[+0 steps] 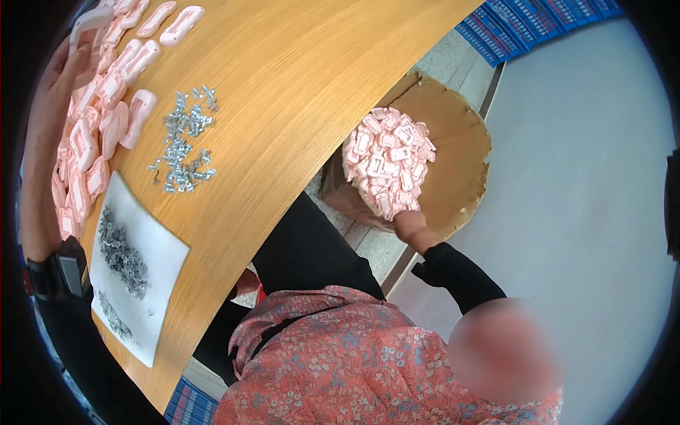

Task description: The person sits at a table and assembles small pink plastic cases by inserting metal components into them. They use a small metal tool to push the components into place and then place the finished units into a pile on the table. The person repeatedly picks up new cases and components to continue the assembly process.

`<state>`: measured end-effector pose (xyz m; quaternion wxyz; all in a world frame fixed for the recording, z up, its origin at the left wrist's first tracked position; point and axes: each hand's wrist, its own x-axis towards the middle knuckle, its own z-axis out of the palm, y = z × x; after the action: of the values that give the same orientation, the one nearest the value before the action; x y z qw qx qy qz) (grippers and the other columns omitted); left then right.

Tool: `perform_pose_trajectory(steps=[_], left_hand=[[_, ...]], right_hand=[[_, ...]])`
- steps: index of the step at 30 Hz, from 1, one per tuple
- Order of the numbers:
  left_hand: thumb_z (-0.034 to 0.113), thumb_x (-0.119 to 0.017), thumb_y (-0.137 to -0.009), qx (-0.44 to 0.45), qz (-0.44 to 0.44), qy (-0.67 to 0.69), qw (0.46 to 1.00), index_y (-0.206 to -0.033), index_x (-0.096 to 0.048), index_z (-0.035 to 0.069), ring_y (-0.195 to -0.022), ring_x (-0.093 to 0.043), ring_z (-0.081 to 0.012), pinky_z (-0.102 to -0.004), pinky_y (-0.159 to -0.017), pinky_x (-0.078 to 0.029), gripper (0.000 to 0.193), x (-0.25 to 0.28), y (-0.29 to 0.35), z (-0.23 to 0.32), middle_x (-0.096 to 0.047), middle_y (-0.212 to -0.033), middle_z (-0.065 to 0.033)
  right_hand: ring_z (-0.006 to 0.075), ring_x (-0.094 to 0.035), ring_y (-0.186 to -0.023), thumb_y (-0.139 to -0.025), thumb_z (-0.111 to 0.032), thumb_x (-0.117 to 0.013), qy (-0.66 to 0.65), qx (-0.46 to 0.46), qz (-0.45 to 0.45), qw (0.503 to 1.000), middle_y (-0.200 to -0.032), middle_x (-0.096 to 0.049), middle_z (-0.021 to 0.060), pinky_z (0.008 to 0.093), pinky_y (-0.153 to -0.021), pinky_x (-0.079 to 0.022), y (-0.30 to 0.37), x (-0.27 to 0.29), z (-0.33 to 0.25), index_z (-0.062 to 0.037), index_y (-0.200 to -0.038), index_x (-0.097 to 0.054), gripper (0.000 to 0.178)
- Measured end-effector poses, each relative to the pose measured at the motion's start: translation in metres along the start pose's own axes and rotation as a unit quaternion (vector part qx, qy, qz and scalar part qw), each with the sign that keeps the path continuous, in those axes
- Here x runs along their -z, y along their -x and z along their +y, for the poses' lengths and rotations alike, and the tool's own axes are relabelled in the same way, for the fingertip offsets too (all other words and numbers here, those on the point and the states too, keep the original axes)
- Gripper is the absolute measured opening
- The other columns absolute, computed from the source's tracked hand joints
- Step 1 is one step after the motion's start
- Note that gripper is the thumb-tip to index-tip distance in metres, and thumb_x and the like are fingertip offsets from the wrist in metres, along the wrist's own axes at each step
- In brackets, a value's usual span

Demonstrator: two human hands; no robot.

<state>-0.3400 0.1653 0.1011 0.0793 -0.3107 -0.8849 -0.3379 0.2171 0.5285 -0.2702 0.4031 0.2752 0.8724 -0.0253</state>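
At the far left edge, my left hand (65,65) is closed around a pale pink plastic shell (90,30) with an oblong opening. Below and beside that hand lies a heap of similar pink shells (83,145) on the wooden table. My right hand (412,228) is down at the near rim of a cardboard box (453,134), right against the pile of pink plastic pieces (388,159) inside it. Its fingers look curled, and whatever they hold is hidden from view.
Small shiny metal pieces (185,142) lie loose on the wooden table (283,92). Nearer, a white sheet (166,262) carries dark, tiny metal parts (122,255). Blue printed panels (528,25) are at the top right. The box stands on the floor beside the table edge.
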Motion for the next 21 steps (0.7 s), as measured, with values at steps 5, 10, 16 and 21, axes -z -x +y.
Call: perform_pose_trajectory(steps=[5,10,16,21], left_hand=[[0.043,-0.064,-0.094,0.116,-0.003,0.120,0.986,-0.139,-0.051,0.002,-0.108,-0.065,-0.0174,-0.0278,-0.092,-0.053,0.062,0.010,0.035,0.015,-0.063,-0.123,-0.0153],[0.036,-0.063,-0.096,0.209,-0.075,0.296,0.929,-0.129,-0.057,0.003,-0.101,-0.064,-0.0111,-0.0230,-0.084,-0.052,0.047,0.023,0.074,0.035,-0.066,-0.108,-0.0056],[0.028,-0.061,-0.097,0.142,-0.075,0.353,0.922,-0.124,-0.058,0.001,-0.093,-0.066,-0.0136,-0.0286,-0.083,-0.055,0.038,0.052,0.103,0.064,-0.067,-0.105,-0.0064],[0.030,-0.063,-0.096,0.247,0.030,0.465,0.850,-0.129,-0.052,-0.003,-0.091,-0.072,-0.0202,-0.0216,-0.063,-0.059,0.047,0.074,0.142,0.076,-0.070,-0.111,-0.0162]], right_hand=[[0.0308,-0.069,-0.104,-0.087,-0.026,-0.059,-0.100,-0.083,0.031,0.991,-0.109,-0.073,0.0108,0.0431,-0.087,-0.055,0.007,-0.083,0.010,-0.0213,-0.106,-0.075,0.026],[0.0304,-0.066,-0.111,-0.085,-0.043,-0.066,-0.098,-0.017,-0.029,0.995,-0.118,-0.070,0.0136,0.0431,-0.092,-0.053,0.037,0.003,-0.027,-0.0176,-0.115,-0.072,0.040],[0.0356,-0.069,-0.096,-0.083,-0.043,-0.073,-0.214,-0.068,0.234,0.946,-0.107,-0.072,0.0164,0.0442,-0.082,-0.055,0.020,0.089,0.029,-0.0133,-0.121,-0.068,0.048],[0.0097,-0.062,-0.088,-0.096,-0.005,-0.063,-0.487,0.180,0.492,0.699,-0.100,-0.070,0.0066,0.0261,-0.081,-0.051,0.084,0.242,-0.021,0.0050,-0.112,-0.065,0.019]])
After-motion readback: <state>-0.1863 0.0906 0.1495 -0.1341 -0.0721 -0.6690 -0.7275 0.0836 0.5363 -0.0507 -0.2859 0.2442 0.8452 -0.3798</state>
